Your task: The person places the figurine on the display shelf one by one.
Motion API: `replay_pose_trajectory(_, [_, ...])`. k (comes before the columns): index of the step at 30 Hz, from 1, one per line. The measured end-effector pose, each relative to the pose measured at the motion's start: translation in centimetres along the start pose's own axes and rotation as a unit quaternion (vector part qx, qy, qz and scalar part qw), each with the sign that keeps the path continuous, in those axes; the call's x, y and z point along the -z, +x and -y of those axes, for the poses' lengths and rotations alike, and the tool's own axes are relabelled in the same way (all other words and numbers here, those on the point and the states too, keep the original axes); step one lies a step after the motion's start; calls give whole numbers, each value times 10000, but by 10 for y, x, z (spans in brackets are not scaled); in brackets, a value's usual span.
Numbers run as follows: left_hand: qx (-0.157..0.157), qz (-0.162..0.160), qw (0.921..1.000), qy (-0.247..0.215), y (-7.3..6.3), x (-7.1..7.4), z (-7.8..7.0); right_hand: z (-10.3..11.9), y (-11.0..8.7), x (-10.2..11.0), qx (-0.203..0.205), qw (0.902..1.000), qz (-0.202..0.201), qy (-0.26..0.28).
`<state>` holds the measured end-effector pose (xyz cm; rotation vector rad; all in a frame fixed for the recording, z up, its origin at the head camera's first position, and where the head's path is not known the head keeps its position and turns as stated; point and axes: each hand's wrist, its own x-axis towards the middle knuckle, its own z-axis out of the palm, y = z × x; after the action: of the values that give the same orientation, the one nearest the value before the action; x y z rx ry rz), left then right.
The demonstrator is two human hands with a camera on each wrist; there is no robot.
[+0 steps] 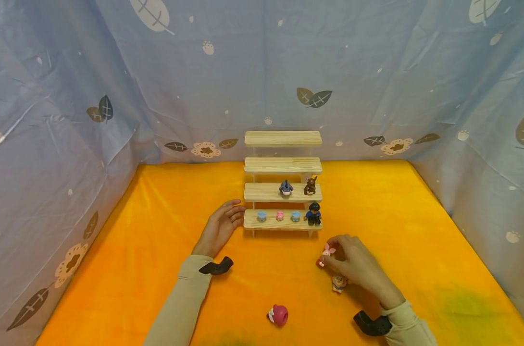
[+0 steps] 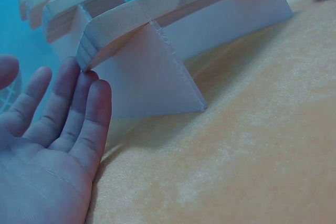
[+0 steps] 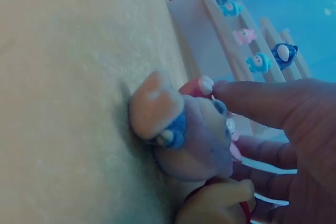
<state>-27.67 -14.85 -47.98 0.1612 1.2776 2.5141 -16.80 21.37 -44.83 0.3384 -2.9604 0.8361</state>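
My right hand [image 1: 359, 262] pinches a small pink long-eared figurine [image 1: 328, 252] between thumb and fingers, in front of the wooden step shelf's right end. Just below that hand is a beige figurine [image 1: 339, 282] with blue on it; in the right wrist view this beige figurine [image 3: 197, 145] partly hides the pink one. My left hand [image 1: 218, 228] has its fingers extended, palm visible, at the left end of the shelf [image 1: 283, 166]. In the left wrist view the fingertips [image 2: 98, 93] are right at the lowest step's corner.
On the lowest step stand two blue figurines, a small pink one [image 1: 280, 216] and a dark-haired doll [image 1: 314, 214]. A donkey figurine [image 1: 286, 188] and a brown eared figurine [image 1: 310, 186] occupy the step above. A magenta figurine [image 1: 280, 315] lies near the front on the orange cloth.
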Motion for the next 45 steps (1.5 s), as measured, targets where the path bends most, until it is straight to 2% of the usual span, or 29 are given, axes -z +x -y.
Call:
replay_pose_trajectory(9, [-15, 4, 10000, -12, 0, 1, 0, 2, 1, -4, 274, 9992, -277, 6])
replay_pose_trajectory(16, [4, 5, 10000, -16, 0, 0, 0, 4, 0, -7, 509, 9981, -330, 137])
replay_pose_trajectory(24, [1, 8, 10000, -5, -1, -1, 0, 0, 0, -13, 1107, 9912, -551, 470])
replay_pose_trajectory(27, [2, 9, 10000, -12, -1, -1, 0, 0, 0, -11, 1048, 9915, -483, 597])
replay_pose_trajectory(34, [18, -3, 10000, 16, -1, -1, -1, 2, 0, -5, 489, 9951, -100, 854])
replay_pose_trajectory(38, [22, 1, 10000, -21, -1, -1, -1, 4, 0, -3, 302, 9947, -20, 980])
replay_pose_trajectory(41, [9, 13, 10000, -27, -1, -1, -1, 4, 0, -2, 312, 9945, -34, 995])
replay_pose_trajectory(45, [-14, 41, 10000, -16, -2, -1, -1, 2, -1, -3, 531, 9930, -61, 1049])
